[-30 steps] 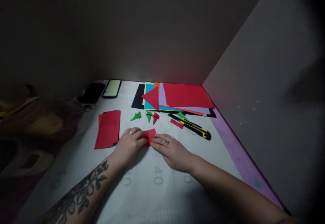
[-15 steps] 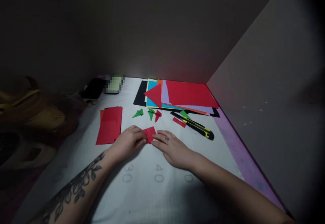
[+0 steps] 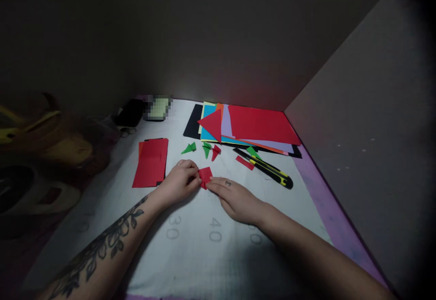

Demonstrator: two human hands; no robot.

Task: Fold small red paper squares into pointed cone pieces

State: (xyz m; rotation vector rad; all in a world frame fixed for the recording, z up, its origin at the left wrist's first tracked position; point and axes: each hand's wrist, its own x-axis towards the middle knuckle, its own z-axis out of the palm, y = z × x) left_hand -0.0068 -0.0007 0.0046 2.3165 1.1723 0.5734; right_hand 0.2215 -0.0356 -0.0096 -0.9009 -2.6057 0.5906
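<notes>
A small square of folded red paper [image 3: 205,173] lies on the white surface between my hands, a crease showing near its lower left. My left hand [image 3: 180,179] is closed, with thumb and fingertips pinching the paper's left edge. From the other side, my right hand [image 3: 235,196] lies low with fingers stretched out, their tips touching the lower right edge. Just beyond sit two small folded green paper pieces [image 3: 189,148] and a similar red one [image 3: 215,152].
Right of these lies a black and yellow utility knife [image 3: 272,173] beside red and green paper scraps [image 3: 244,162]. Coloured sheets [image 3: 262,123] are piled at the back, a red triangle [image 3: 213,125] on top. A red paper stack [image 3: 151,164] lies left; a wall [image 3: 357,154] stands right.
The view has shifted slightly, so things sit a little further right. My left fingers have curled more at the paper's left edge; my right fingers have drawn closer together and lie flatter.
</notes>
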